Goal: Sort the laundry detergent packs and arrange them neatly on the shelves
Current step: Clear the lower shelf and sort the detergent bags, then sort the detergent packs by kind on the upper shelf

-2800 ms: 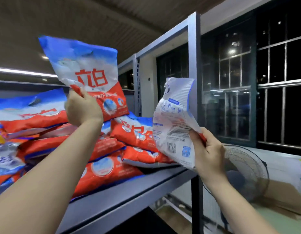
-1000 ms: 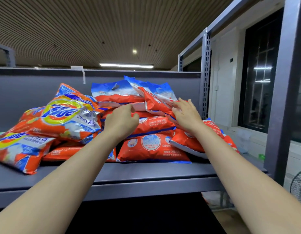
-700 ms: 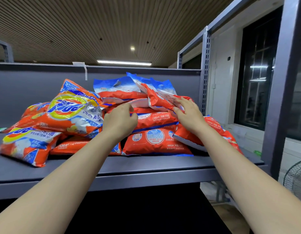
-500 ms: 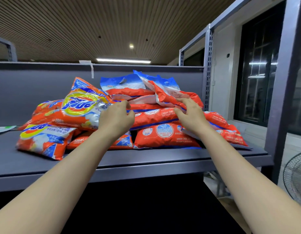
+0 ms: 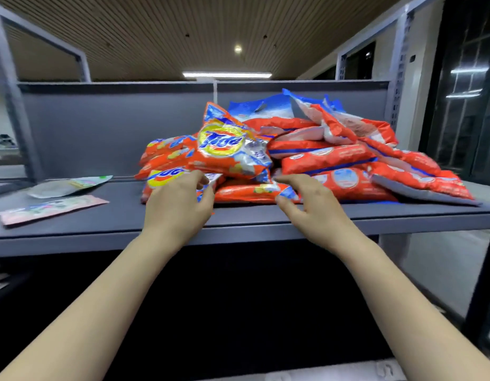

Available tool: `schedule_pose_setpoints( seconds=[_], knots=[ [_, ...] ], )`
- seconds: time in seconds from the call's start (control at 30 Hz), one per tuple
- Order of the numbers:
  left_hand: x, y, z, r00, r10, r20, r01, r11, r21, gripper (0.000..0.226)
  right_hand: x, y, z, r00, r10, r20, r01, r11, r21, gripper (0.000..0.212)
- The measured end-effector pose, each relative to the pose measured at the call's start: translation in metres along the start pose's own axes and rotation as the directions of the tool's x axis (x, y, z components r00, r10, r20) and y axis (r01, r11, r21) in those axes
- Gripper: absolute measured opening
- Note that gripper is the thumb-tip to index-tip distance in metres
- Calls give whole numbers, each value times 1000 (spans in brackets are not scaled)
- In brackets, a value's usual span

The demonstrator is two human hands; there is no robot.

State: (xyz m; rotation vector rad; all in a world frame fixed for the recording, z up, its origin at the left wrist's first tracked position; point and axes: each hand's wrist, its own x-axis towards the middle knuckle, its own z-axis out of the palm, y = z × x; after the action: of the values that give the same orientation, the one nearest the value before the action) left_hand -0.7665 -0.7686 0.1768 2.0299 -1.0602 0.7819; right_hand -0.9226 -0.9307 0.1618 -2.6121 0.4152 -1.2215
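Orange Tide packs (image 5: 224,149) lie heaped on the grey shelf (image 5: 265,215), long axes crosswise, directly ahead of us. We note the left hand (image 5: 177,207) gripping the lowest pack's corner; the right hand (image 5: 309,204) pinches another's corner, equally near.

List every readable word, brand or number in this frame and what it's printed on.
"Tide": on the top orange pack of the pile.
Partial blue lettering on a yellow disc: on the orange pack under the left hand, too cut off to read.
Red-and-blue packs: print too blurred.
Flat pouches at left: print too blurred.
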Motion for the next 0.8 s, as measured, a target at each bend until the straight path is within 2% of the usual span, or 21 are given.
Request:
schedule_pose_setpoints(
  seconds=[0.37, 0.8],
  knots=[
    [-107, -143, -87, 984, -141, 105, 124, 980, 156, 17, -58, -122, 105, 963, -62, 263, 64, 998, 3, 36],
    [-203, -282, -152, 897, -424, 125, 365, 870, 331, 17, -85, -218, 219, 872, -173, 457, 145, 985, 94, 39]
  ],
)
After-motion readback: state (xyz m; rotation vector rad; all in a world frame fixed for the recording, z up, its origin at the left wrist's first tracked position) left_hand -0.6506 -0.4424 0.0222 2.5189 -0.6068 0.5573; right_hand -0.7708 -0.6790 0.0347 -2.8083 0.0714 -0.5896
